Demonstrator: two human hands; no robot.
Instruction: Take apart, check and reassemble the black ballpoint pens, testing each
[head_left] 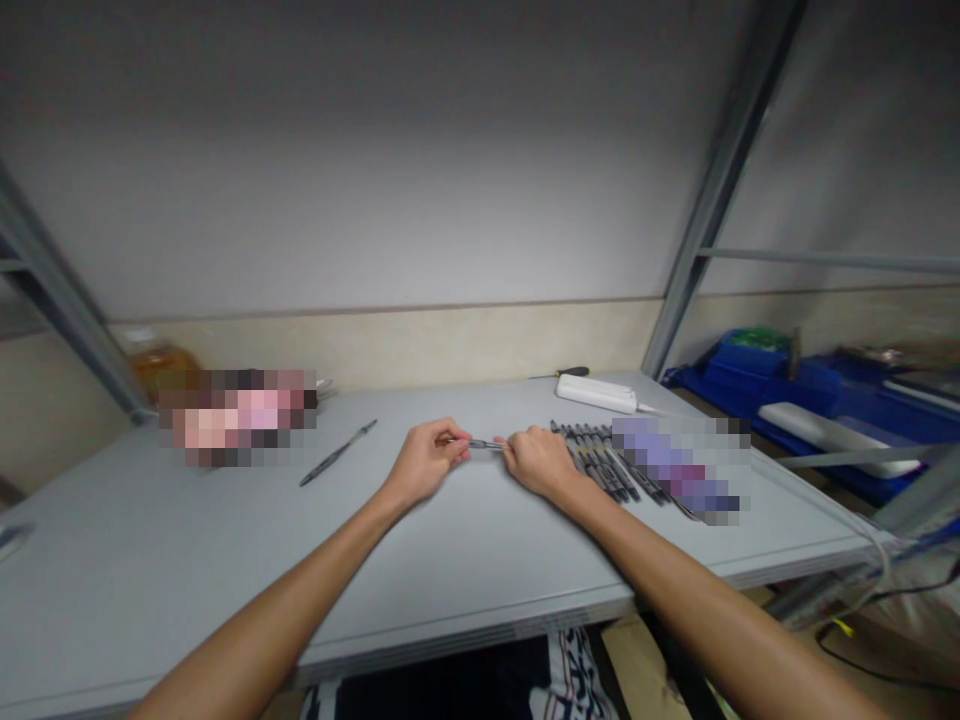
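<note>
Over the middle of the table, my left hand (429, 462) pinches one end of a slim dark pen (486, 444). The fingers of my right hand (538, 460) are closed around its other end, so only a short length shows between the two hands. A single pen (339, 453) lies slantwise on the table to the left of my left hand. Just right of my right hand, several dark pens (611, 470) lie side by side in a row, partly behind my wrist.
The grey table (225, 540) meets a wall at the back. A screwdriver (574, 372) and a white power strip (596, 393) lie at the rear. Blurred-out items sit at left (247, 415) and right (675, 465). Metal posts (679, 290) frame the table, with blue containers (772, 370) beyond.
</note>
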